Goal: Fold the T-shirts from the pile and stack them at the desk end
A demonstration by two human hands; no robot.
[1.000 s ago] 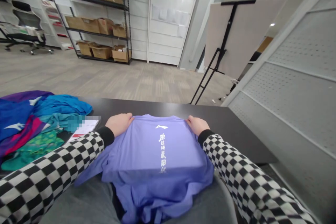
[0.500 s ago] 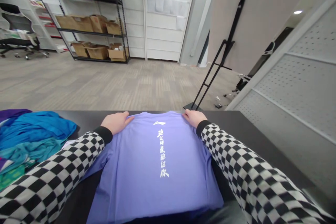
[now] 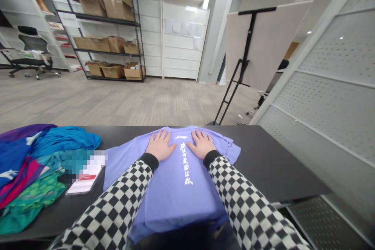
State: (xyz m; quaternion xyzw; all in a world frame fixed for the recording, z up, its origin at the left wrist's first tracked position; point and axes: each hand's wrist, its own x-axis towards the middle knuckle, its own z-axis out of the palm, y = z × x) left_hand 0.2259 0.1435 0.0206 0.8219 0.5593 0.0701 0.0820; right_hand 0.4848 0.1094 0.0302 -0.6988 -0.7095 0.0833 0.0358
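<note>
A lavender T-shirt lies spread on the black table, its collar at the far edge and its hem toward me. White characters run down its middle below a small white logo. My left hand rests flat on the cloth left of the logo, fingers spread. On the other side of the print, my right hand also lies flat with fingers apart. Both sleeves of the shirt stretch out to the sides. My checkered forearms cover parts of the shirt's lower sides.
A heap of blue, purple and green clothes is at the left, beside a phone. The black table extends right toward a perforated grey panel. Beyond stand an easel board and a shelf rack with cardboard boxes.
Both hands have let go of the shirt's shoulder edges and moved inward, now flat on the cloth. The sleeves lie out sideways. My view has tilted up, and the phone shows.
</note>
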